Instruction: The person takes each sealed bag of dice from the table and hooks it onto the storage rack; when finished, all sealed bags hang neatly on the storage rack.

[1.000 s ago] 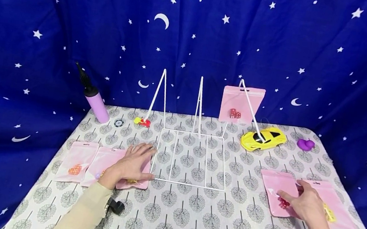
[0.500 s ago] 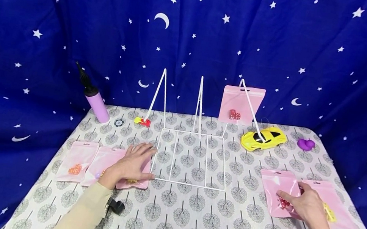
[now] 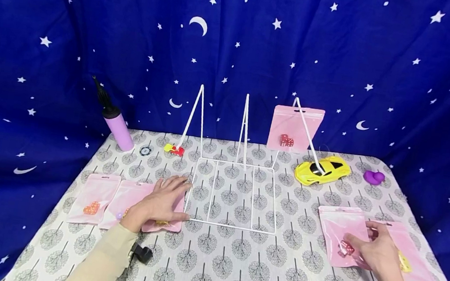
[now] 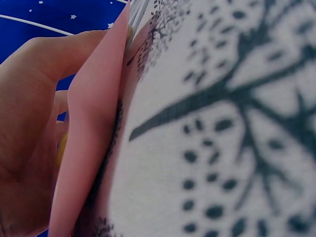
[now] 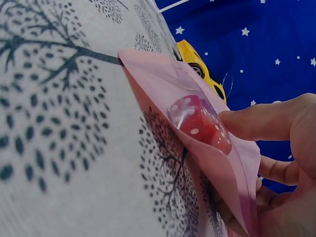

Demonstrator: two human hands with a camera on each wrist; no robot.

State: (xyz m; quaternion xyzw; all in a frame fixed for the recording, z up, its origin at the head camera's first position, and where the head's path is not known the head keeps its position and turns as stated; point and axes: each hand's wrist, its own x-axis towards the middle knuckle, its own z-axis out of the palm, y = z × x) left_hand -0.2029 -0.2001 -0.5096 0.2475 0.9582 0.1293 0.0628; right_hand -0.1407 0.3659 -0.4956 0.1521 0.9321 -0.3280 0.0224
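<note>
So, going from the left of the head view: a purple pump (image 3: pixel 116 123) stands at the table's far left, and lower down three pink bags lie in a row near the table's left edge. The leftmost bag (image 3: pixel 94 196) holds something orange, and the middle bag (image 3: pixel 127 199) overlaps the next one. The person's left hand (image 3: pixel 161 202) lies flat with the fingers spread on the third bag (image 3: pixel 167 224), pressing it to the patterned tablecloth (image 3: pixel 230 267); in the left wrist view that bag's edge sits against the palm, and nothing looks pinched.

In the centre stands the white wire rack (image 3: pixel 237 179). Its left and middle uprights are bare. Only the right upright carries anything, a hung pink bag (image 3: pixel 295 128) with red dice inside, in the upper middle of the frame. Beside it sit a yellow toy car (image 3: pixel 322 170) and a purple duck (image 3: pixel 374 177).

In the lower right, the right hand (image 3: pixel 379 256) pinches the pink bag with the red dice (image 3: pixel 340 234), thumb on top and fingers curled underneath. In the right wrist view its near edge is lifted off the cloth. Another pink bag (image 3: pixel 413 257), holding something yellow, lies just beside it under the hand.

By the look of it, one bag is hung and five aren't, so the job seems to be barely started, with the dice bag in the right hand next.
</note>
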